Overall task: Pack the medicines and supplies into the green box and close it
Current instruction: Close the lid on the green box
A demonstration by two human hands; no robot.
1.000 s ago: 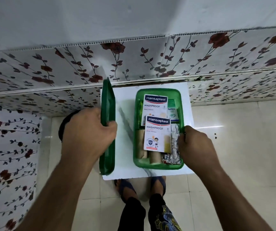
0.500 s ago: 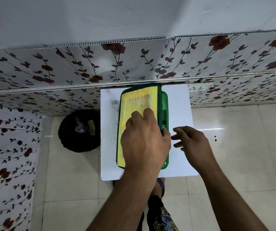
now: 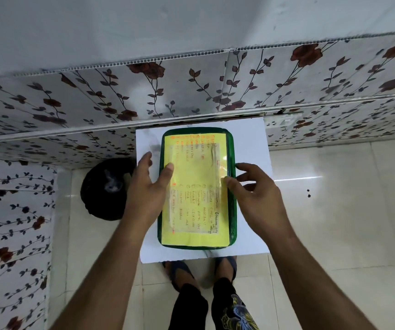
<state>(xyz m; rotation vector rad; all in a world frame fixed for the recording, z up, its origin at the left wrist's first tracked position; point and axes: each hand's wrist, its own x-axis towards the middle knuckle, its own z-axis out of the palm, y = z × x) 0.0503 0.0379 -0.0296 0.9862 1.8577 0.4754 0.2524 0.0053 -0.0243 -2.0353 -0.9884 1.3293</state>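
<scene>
Head view: green box (image 3: 231,163) lid's yellow handwritten label (image 3: 198,210) is illegible.

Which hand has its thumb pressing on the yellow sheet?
Both thumbs reach it, but the left hand presses furthest onto the yellow sheet; the right hand touches only its edge.

Green box (image 3: 231,210) lay flat on the white table (image 3: 251,148), lid (image 3: 162,210) on and covering it fully. A yellow handwritten sheet (image 3: 198,194) was fixed across the lid top. Left hand (image 3: 147,191) rested at the box's left edge, thumb on the sheet, fingers spread open. Right hand (image 3: 254,194) sat at the right edge, thumb touching the lid rim, fingers loose and apart. Neither hand closed around anything. A black bin (image 3: 106,191) stood on the tiled floor (image 3: 334,210) left of the table. Person's sandalled feet (image 3: 179,270) showed under the near table edge. Floral wall panels (image 3: 191,91) ran behind.
</scene>
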